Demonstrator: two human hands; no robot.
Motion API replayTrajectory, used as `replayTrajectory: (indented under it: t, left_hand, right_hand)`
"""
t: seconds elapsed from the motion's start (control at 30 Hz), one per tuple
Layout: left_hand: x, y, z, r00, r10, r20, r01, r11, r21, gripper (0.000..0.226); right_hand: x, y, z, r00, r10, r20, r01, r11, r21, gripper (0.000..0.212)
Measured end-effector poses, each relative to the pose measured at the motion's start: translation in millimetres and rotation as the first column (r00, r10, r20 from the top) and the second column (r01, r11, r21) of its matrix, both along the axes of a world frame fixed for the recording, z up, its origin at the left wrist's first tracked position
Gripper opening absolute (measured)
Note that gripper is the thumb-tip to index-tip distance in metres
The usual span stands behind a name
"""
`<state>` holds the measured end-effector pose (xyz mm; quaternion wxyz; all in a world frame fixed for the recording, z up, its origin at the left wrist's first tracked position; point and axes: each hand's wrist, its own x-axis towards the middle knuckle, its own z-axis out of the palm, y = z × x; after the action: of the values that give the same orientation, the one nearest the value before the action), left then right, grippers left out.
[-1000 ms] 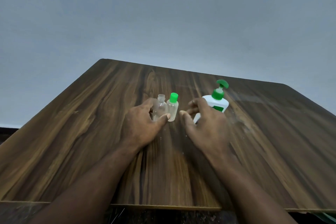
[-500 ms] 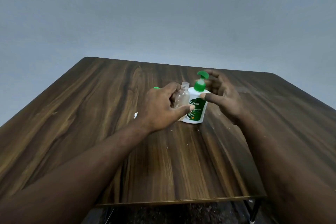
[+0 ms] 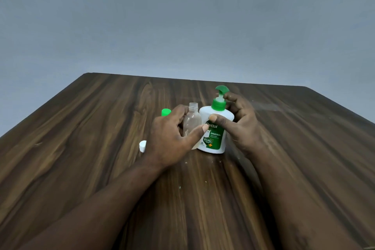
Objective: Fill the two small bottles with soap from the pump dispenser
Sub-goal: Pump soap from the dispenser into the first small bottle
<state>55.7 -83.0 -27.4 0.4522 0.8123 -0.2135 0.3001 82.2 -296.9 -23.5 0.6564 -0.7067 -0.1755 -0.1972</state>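
The wood-grain laminate table (image 3: pixel 91 158) carries, at centre, the Dettol pump dispenser (image 3: pixel 216 140), rigid smooth white plastic with green collar and spout. It is judged fairly heavy and best taken at the shoulder, where the right hand (image 3: pixel 245 128) wraps it, thumb in front. Just beside it, the uncapped clear small bottle (image 3: pixel 191 121) looks thin-walled, light and tip-prone, and the left hand (image 3: pixel 168 142) clasps its body. A second bottle's green cap (image 3: pixel 166 112) shows behind that hand, and a loose white cap (image 3: pixel 142 145) lies left of it.

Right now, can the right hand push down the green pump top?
Probably yes. The right hand grips the pump dispenser, its fingers just beside the green pump top, and nothing covers that top.
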Motion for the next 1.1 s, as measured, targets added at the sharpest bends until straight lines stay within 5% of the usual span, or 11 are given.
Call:
replayTrajectory:
  t: [0.23,0.33,0.5,1.1]
  left_hand:
    - [0.2,4.1,6.0,0.995,-0.081,-0.062,0.074,0.992,-0.104,0.057]
    - [-5.5,3.0,11.9,0.97,-0.221,-0.098,0.204,0.966,-0.161,0.059]
    - [-8.0,-1.7,16.3,0.877,-0.447,-0.174,0.35,0.845,-0.404,0.053]
    - [-7.5,-13.0,22.6,0.841,-0.51,-0.182,0.301,0.719,-0.626,0.045]
  right_hand:
    - [-4.4,6.8,-1.1,0.955,-0.146,0.259,0.244,0.883,-0.402,0.103]
    - [-7.3,12.7,-0.8,0.938,-0.11,0.328,0.239,0.892,-0.383,0.116]
    - [-11.9,16.6,1.2,0.93,-0.1,0.353,0.225,0.916,-0.333,0.103]
    - [-11.7,19.8,1.5,0.932,-0.142,0.333,0.257,0.906,-0.336,0.104]
